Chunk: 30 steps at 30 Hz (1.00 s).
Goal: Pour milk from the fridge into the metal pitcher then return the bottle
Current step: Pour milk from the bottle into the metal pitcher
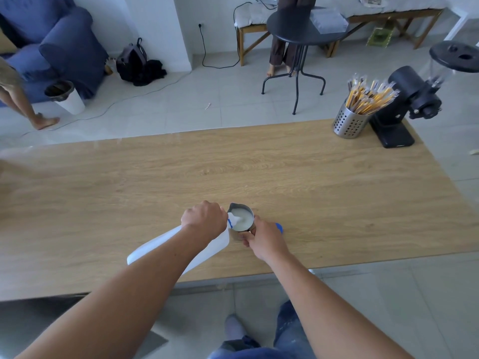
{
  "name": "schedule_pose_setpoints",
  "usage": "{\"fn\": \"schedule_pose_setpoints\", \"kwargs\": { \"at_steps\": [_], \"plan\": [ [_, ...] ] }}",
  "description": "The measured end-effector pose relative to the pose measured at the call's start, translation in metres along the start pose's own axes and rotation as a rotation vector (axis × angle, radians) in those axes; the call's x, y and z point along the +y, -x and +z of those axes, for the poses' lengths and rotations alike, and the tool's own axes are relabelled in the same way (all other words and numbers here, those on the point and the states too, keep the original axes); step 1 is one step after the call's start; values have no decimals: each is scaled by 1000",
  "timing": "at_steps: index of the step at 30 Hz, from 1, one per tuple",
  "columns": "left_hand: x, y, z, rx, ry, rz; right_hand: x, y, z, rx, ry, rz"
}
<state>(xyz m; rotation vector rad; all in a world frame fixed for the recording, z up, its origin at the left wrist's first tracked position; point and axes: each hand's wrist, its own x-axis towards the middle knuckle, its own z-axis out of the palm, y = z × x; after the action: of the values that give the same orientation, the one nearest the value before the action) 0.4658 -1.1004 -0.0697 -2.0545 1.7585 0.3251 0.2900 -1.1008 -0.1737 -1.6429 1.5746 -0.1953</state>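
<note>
A: Head view: what's the left hand (203, 221) doing?
B: Clamped round the tilted milk bottle (207, 248), its neck over the metal pitcher (242, 218) on the table (311, 182), milk inside.
A: The right hand (264, 240)?
B: Wrapped on the pitcher's near side, hiding the handle. A blue cap (279, 227) peeks out behind it.

Single head-worn wide-angle view, looking forward and steeply down from above the near edge of a wooden table (259, 172) that spans mid-frame, both forearms entering from the bottom edge, floor and furniture filling the upper part, edges bowed by lens distortion.
</note>
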Motion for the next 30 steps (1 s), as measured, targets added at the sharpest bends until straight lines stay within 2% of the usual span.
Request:
{"fn": "schedule_pose_setpoints", "kwargs": {
  "at_steps": [12, 30],
  "plan": [
    [2, -1, 2, -2, 30, -18, -1, 1, -3, -7, 1, -14],
    [2, 6, 8, 14, 364, -154, -3, 4, -4, 5, 8, 2]
  ]
}}
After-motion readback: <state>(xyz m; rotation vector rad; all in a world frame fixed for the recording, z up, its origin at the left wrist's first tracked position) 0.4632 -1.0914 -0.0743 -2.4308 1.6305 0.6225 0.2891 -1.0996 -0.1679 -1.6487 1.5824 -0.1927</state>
